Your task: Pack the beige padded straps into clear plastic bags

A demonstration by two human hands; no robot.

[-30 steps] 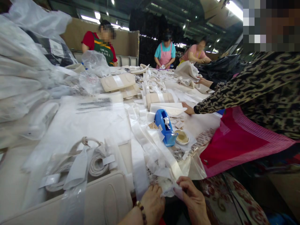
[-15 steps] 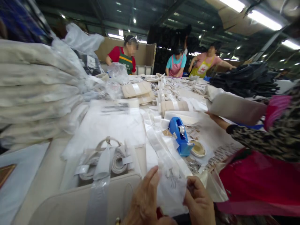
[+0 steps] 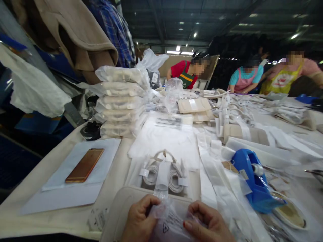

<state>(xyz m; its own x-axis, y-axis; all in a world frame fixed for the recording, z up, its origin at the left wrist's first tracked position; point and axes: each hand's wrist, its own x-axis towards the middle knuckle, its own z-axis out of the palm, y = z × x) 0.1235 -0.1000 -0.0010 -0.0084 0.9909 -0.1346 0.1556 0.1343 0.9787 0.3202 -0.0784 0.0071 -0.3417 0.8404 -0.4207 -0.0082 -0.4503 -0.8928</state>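
My left hand (image 3: 137, 218) and my right hand (image 3: 208, 223) are low at the near table edge, both pinching a small clear plastic bag (image 3: 169, 222) with printed marks between them. The bag lies over a beige padded piece (image 3: 118, 213). Just beyond it sit rolled beige straps (image 3: 164, 171) wrapped in clear plastic. A blue tape dispenser (image 3: 254, 181) stands to the right of my right hand.
A gold phone (image 3: 84, 164) lies on white paper at the left. A stack of bagged beige items (image 3: 121, 101) rises at the back left. White strips and beige pieces cover the table. Three people work at the far side.
The view has swung left, bringing the phone and the bagged stack into sight. The person in the patterned sleeve has left the view. My hands have lowered the bag onto the beige piece.
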